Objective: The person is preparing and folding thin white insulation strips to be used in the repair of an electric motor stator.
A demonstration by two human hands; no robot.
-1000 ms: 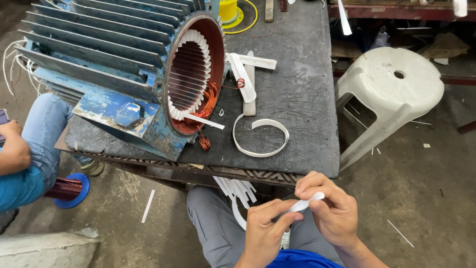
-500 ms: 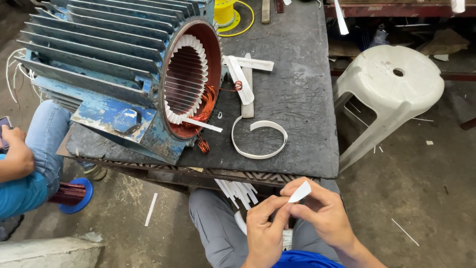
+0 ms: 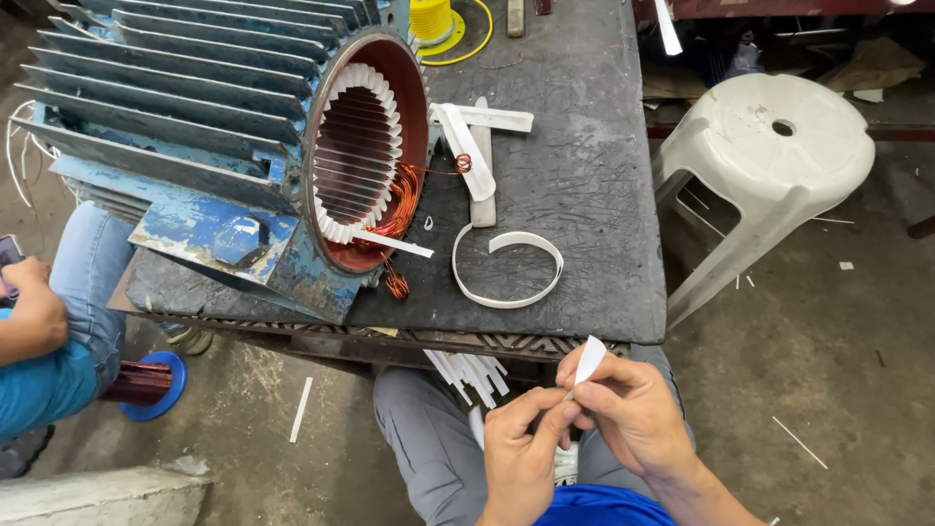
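My left hand (image 3: pixel 521 443) and my right hand (image 3: pixel 628 409) meet over my lap, both pinching a small white paper strip (image 3: pixel 588 358) that sticks up between the fingertips. Below the table edge, a bundle of white strips (image 3: pixel 467 370) rests on my grey-trousered knee. On the dark table (image 3: pixel 584 195) lies a big blue finned motor housing (image 3: pixel 195 146), its open end showing slots lined with white paper and copper wire (image 3: pixel 401 195). One white strip (image 3: pixel 390 242) pokes out of a slot.
A curled white band (image 3: pixel 506 273) and flat white strips (image 3: pixel 467 146) lie on the table beside the motor. A white plastic stool (image 3: pixel 769 166) stands at right. Another person in blue (image 3: pixel 49 331) sits at left near a copper wire spool (image 3: pixel 146 382). A yellow reel (image 3: pixel 433 19) is at the far edge.
My hands have shifted slightly; the paper strip turned from lying across my fingers to pointing upward between them. The view moved a little.
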